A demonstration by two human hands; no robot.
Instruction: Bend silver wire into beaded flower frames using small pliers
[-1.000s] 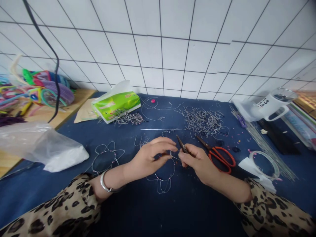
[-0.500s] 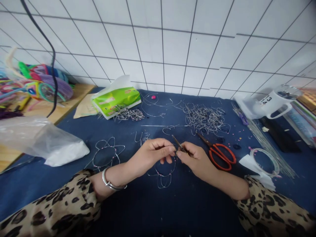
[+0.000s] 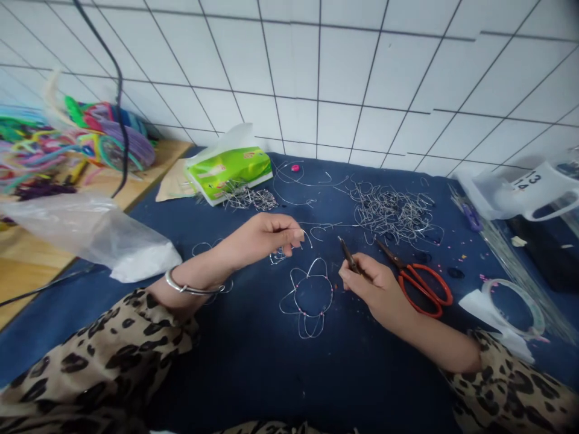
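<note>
A craft workbench: blue-covered tabletop [image 3: 271,374] strewn with wire pieces [image 3: 393,214], scissors [image 3: 418,280], pipe cleaners [image 3: 67,144], against white tiled wall [image 3: 344,72].

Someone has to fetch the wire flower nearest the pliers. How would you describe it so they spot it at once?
On the blue cloth, look between the two hands: the wire flower lies flat just left of the right hand, which holds pliers. Unlike the other flower, half hidden under the left wrist, it lies fully in the open, with pink beads.
</note>
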